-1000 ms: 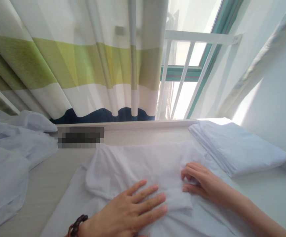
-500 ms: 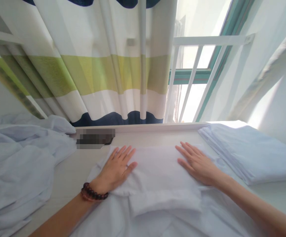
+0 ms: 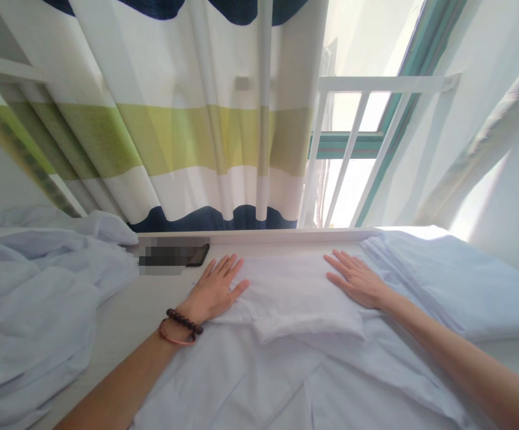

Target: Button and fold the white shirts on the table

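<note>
A white cloth garment (image 3: 286,370) lies spread in front of me, its far part folded over into a flat panel (image 3: 290,286). On the left side of that panel rests my left hand (image 3: 217,288), palm down with fingers spread; beads and a thin reddish band circle its wrist. My right hand (image 3: 356,279) lies flat on the panel's right side, fingers stretched out. Neither hand grips the cloth. What kind of garment it is I cannot tell for sure.
Folded white cloths (image 3: 460,280) are stacked at the right. A rumpled white heap (image 3: 30,298) lies at the left. Near the far edge is a dark phone-like object (image 3: 200,255), partly blurred out. Behind stand a white railing (image 3: 389,84) and a striped curtain (image 3: 174,143).
Both hands have slid slightly away from me with the folded panel, whose near edge now lies farther off. More of the spread cloth shows in front.
</note>
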Tool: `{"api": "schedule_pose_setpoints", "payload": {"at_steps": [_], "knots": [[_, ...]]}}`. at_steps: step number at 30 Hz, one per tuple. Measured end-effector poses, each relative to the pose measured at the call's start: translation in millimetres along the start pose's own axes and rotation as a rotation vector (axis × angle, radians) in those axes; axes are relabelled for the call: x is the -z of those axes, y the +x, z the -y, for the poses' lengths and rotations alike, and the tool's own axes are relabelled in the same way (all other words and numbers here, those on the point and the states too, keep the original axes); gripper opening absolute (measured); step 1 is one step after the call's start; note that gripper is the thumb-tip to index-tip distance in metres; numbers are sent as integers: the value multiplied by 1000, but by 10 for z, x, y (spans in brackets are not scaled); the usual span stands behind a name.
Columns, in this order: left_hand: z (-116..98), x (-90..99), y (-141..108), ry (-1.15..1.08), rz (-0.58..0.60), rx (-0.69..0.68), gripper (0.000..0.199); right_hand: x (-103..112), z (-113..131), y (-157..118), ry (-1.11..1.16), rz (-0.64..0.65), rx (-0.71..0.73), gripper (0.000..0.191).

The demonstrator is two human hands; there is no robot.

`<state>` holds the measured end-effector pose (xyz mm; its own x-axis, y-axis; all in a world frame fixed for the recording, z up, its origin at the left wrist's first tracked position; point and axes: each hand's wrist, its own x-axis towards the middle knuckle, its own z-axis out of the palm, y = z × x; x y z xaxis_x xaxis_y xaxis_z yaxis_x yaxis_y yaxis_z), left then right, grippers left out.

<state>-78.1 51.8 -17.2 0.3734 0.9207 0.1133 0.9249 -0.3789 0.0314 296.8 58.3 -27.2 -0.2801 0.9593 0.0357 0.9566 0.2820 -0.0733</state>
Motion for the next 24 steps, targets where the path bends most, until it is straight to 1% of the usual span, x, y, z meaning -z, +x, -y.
{"api": "schedule_pose_setpoints", "payload": {"at_steps": [4, 11, 20, 24], "knots": [[34, 2, 185, -16, 7, -3, 69, 9, -82, 165, 1, -17, 4, 67], [82, 17, 373, -9, -9, 5, 69, -15, -146, 366, 3, -99, 14, 62], [120, -15, 463, 8, -55, -13, 62, -4, -174, 441, -19, -150, 20, 59], [134, -35, 478, 17, -62, -13, 63, -6, -187, 449, -10, -175, 24, 58]]}}
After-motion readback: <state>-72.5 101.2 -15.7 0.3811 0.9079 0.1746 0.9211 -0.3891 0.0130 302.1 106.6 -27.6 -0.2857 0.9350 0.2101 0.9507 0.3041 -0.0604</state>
